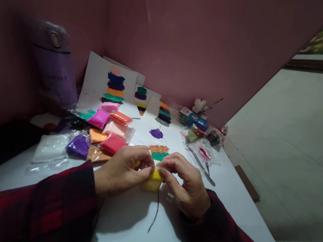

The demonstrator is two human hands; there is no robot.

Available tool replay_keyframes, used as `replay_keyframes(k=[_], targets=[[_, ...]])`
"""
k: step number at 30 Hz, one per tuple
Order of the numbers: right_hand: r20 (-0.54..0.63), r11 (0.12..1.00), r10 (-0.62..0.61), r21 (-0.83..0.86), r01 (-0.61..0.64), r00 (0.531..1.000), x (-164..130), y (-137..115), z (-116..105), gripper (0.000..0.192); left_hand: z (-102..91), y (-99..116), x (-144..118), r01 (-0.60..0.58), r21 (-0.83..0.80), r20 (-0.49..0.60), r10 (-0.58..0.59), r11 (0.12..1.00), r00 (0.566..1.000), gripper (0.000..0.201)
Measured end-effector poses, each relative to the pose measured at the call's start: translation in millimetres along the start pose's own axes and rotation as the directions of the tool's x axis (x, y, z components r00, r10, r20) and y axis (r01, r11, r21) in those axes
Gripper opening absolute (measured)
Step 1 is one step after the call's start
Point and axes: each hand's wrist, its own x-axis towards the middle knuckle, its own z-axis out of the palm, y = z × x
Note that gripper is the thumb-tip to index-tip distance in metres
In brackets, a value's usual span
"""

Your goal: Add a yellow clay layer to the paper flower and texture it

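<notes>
A small clear bag of yellow modelling clay [152, 184] hangs just above the white paper at the centre. Its top edge is pinched between the thumb and fingers of my left hand [125, 170] and those of my right hand [185, 183], which nearly meet. Whether the bag's mouth is open is too small to tell. On the paper beyond my fingers lie an orange-brown band and a green band [160, 156], with a purple patch [156, 133] further back. A thin dark line [155, 213] runs down the paper below the bag.
Several bagged clay packets, including red [114, 144], magenta [98, 119] and purple [78, 146], lie left. Sheets with coloured bands [95, 74] lean against the wall. A purple bottle [55, 70] stands far left. Metal tools [201, 165], plastic bags [205, 150] and a blue box [194, 116] lie right.
</notes>
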Motion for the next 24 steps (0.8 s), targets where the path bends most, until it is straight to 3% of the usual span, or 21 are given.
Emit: replay_keyframes(k=[6, 16, 24], targets=[[-0.036, 0.999, 0.015, -0.038, -0.016, 0.999, 2.5, 4.5, -3.2, 0.011, -3.5, -0.2, 1.5, 0.089, 0.03, -0.001, -0.089, 0.996, 0.996, 0.01], [0.024, 0.995, -0.101, -0.025, 0.101, 0.995, -0.6, 5.2, -1.1, 0.011, -0.6, 2.3, -0.2, -0.023, 0.043, 0.008, 0.022, 0.999, 1.0, 0.013], [-0.01, 0.996, -0.094, -0.003, 0.094, 0.996, 0.0, 5.2, 0.9, 0.01, -0.6, 0.1, 0.0, -0.027, 0.019, 0.017, 0.027, 0.999, 0.999, 0.014]])
